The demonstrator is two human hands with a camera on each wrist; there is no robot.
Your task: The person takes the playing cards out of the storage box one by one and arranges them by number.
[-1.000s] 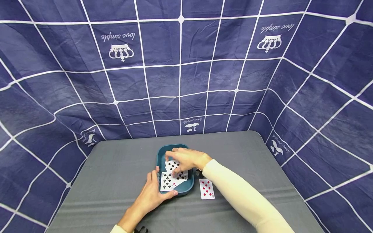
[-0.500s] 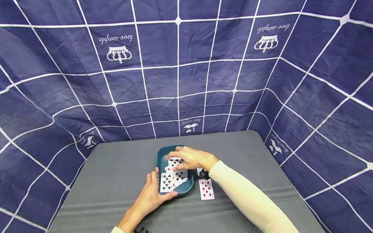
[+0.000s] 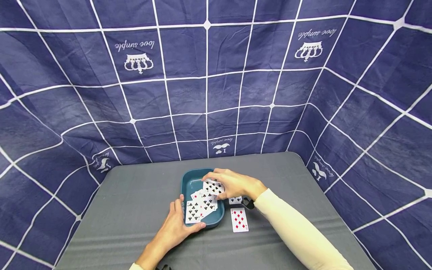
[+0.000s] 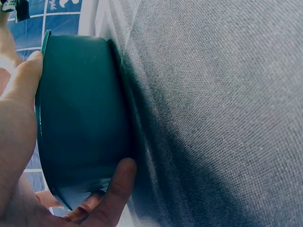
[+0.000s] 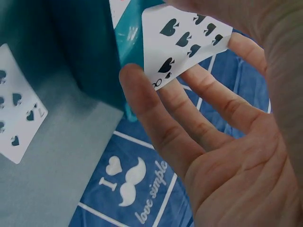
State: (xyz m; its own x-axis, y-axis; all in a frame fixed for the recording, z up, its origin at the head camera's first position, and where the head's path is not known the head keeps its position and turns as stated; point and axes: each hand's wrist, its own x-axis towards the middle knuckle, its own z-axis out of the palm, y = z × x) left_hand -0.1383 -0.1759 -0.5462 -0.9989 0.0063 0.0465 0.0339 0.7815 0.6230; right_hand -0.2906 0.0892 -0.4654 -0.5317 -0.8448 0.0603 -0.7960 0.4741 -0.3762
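Note:
A teal tray [image 3: 194, 185] lies on the table with several overlapping playing cards inside. One, a club card [image 3: 193, 212], lies at its near left. My left hand [image 3: 175, 222] grips the tray's near left corner, thumb on the rim, fingers along the outer wall [image 4: 85, 113]. At the tray's right side, my right hand [image 3: 236, 183] pinches the eight of spades [image 5: 182, 40], tilted up over the other cards. Its thumb is on the near edge and its fingers reach the far edge. On the table right of the tray lie a spade card [image 3: 235, 200] and a diamond card [image 3: 239, 220].
A grey cloth covers the table [image 3: 141, 195]. Behind and beside it hangs a blue curtain [image 3: 189, 93] with white lines. The tray's raised wall stands between its cards and those on the table.
My right hand has drawn back to the right and pulled the eight of spades with it, uncovering more of the tray's floor. The left hand keeps its place at the tray's corner.

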